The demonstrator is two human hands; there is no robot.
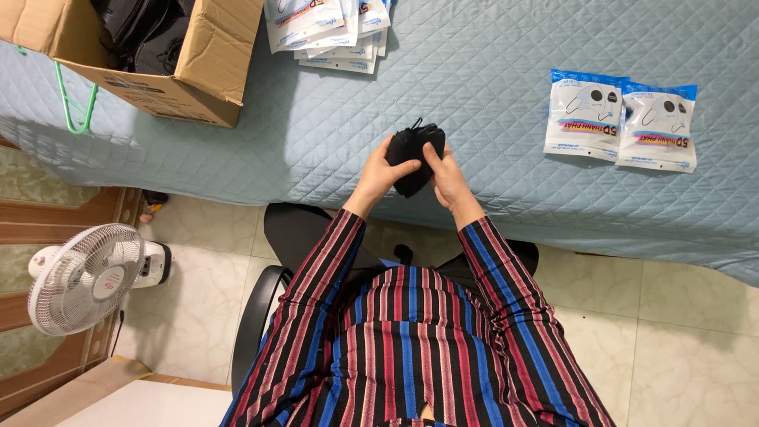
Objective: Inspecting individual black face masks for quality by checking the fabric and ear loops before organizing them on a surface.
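I'm looking at a home bedroom w/ a quilted blue bed [490,95] as the work surface. Tiled floor [680,316], standing fan [83,277], cardboard box [205,71] nearby.

red, blue, black striped sleeves [320,277]

A bed [490,95] with a light blue quilted cover carries everything. A brown cardboard box [213,55] stands at its far left corner. A pile of packets [328,32] lies at the far edge, and two packets [621,120] lie side by side, touching, near the right edge.
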